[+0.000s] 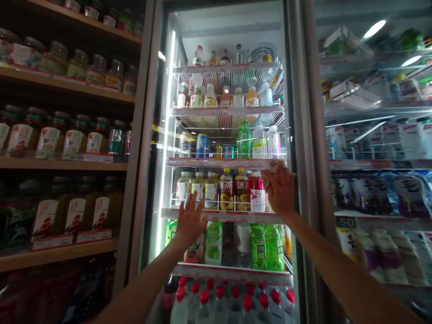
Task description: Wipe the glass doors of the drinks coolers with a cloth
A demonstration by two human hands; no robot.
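Behind the glass door (pixel 232 13) of a lit fridge stand drinks on several shelves. My left hand (pixel 191 218) has its fingers spread and holds nothing, over the lower left part of the glass, in front of the fourth shelf's edge (pixel 232 216). Higher and to the right, my right hand (pixel 281 191) has a crumpled, pale pinkish cloth (pixel 270 174) under its fingers, near the right side of the door by the third shelf's edge (pixel 219 163). The hand is slightly blurred, and the cloth is partly hidden by it.
On the left, wooden shelves (pixel 67 164) hold rows of jars and bottles. A metal door frame (pixel 312 148) divides the lit fridge from another one with cartons and pouches (pixel 413 195) at the right. Red-capped bottles (pixel 204 306) stand at the bottom.
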